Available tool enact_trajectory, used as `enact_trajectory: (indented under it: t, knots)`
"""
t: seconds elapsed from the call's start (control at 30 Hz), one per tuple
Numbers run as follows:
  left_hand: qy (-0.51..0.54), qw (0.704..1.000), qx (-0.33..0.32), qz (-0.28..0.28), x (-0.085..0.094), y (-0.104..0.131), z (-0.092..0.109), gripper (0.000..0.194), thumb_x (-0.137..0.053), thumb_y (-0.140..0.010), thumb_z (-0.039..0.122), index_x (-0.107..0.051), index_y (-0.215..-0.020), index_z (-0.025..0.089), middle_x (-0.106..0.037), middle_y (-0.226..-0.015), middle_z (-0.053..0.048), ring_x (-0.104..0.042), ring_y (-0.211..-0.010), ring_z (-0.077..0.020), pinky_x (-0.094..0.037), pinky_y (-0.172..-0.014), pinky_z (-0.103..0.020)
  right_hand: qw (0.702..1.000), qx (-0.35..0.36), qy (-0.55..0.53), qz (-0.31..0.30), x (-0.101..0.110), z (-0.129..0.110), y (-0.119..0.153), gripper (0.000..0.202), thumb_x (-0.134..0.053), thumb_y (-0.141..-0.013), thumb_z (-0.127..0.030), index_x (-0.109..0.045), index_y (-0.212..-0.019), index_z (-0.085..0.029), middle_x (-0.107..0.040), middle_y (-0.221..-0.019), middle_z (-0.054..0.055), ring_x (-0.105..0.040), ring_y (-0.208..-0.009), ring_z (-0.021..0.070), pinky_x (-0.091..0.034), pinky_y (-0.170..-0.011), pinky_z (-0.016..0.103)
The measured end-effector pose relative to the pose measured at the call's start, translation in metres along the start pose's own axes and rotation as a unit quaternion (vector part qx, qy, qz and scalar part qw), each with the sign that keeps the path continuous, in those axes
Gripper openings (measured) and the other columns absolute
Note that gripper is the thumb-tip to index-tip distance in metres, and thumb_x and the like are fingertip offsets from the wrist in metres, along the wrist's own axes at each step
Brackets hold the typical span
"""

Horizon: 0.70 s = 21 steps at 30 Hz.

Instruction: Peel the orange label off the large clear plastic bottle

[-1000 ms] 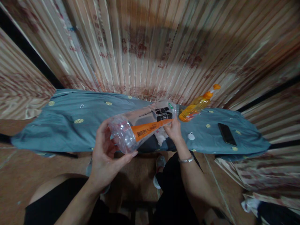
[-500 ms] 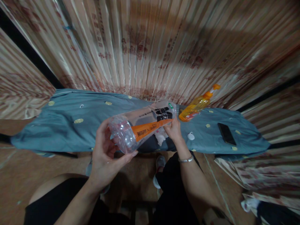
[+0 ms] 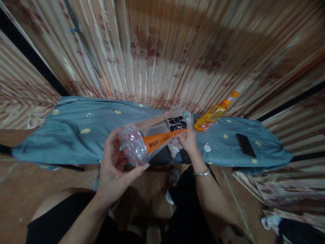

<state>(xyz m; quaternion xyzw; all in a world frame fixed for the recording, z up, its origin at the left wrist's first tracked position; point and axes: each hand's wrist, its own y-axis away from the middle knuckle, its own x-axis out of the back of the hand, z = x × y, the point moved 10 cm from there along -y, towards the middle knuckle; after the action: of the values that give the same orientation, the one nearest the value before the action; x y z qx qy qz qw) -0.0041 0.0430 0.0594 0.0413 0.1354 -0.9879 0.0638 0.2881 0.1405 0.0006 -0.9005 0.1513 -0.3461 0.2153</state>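
Note:
A large clear plastic bottle (image 3: 157, 134) with an orange and black label is held tilted above the cloth-covered table. My left hand (image 3: 115, 173) grips its base end, thumb below and fingers curled round the far side. At the other end my right hand (image 3: 187, 140) holds the bottle; its fingers are partly hidden behind it. Beneath the bottle, near my right hand, is a crumpled white tissue (image 3: 174, 148). A pump bottle of yellow-orange liquid (image 3: 212, 116) stands just beyond my right hand.
Blue patterned cloth (image 3: 68, 130) covers the narrow table. On its right side lie a black phone (image 3: 245, 145) and a small white object (image 3: 207, 147). A patterned curtain (image 3: 157, 54) hangs behind, with black poles at both sides.

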Motion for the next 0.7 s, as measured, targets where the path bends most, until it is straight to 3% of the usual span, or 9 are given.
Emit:
enact_trajectory:
  t: [0.7]
  knots:
    - [0.005, 1.0, -0.016, -0.004, 0.0, -0.0004, -0.0018, 0.092, -0.093, -0.056, 0.019, -0.052, -0.137, 0.032, -0.061, -0.141, -0.01, -0.069, -0.116, -0.0347, -0.068, -0.07, -0.038, 1.0, 0.006, -0.006, -0.003, -0.0002, -0.0006, 0.001, 0.066, -0.062, -0.084, -0.046, -0.045, -0.14, -0.017, -0.069, -0.126, 0.015, -0.069, -0.11, 0.0338, -0.057, -0.093, 0.048]
